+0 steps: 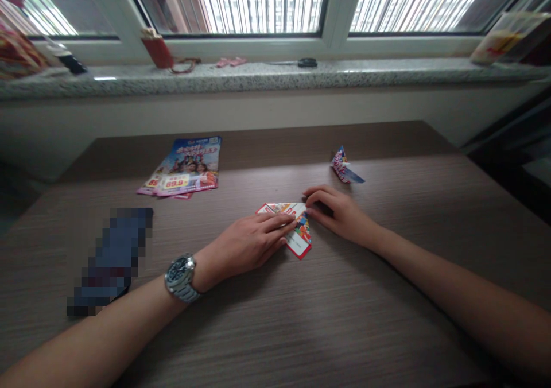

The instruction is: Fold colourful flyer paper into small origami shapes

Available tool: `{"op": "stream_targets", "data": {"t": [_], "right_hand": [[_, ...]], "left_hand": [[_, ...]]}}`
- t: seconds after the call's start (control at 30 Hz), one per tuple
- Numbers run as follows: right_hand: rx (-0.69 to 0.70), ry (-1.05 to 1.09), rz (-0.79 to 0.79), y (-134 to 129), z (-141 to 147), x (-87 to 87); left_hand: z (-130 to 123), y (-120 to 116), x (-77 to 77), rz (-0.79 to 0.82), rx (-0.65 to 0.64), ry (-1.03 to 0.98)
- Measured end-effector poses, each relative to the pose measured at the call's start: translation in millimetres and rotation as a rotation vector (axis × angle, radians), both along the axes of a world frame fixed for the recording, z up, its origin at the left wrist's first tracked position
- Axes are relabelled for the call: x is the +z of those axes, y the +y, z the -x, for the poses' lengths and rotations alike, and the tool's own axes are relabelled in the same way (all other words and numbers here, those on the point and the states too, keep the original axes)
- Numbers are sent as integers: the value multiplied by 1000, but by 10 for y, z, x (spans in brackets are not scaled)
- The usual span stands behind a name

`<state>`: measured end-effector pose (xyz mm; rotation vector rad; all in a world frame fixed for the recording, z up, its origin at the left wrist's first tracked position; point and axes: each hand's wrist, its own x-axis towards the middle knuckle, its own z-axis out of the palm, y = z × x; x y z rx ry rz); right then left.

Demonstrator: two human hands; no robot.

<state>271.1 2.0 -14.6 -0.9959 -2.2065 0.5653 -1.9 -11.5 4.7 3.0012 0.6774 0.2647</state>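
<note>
A folded paper flyer [300,243], white with red edges and coloured print, lies on the table in front of me. My left hand [253,239] rests flat across it, with the fingers stretched out over its middle and part of the paper hidden beneath. At the paper's upper right corner is my right hand [338,213], its fingers bent, the thumb and index fingertip closed together on the edge. Beyond the right hand stands a small folded paper shape [342,167] in blue, red and white.
A stack of printed flyers [189,167] lies at the back left of the wooden table [275,330]. A dark blue, pixelated object [114,256] is beside my left forearm. Behind the table, a granite windowsill [258,79] holds a red case [157,49] and other small items.
</note>
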Motion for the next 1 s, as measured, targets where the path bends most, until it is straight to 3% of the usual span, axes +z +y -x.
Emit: {"op": "stream_targets", "data": {"t": [0.57,1.0], "right_hand": [[-107,-8,-23,73,44,-63],[-18,-43,4,9,10,-19]], "left_hand": [[-18,-3,15,25,11,25],[-9,8,-13,32,-1,2]]}}
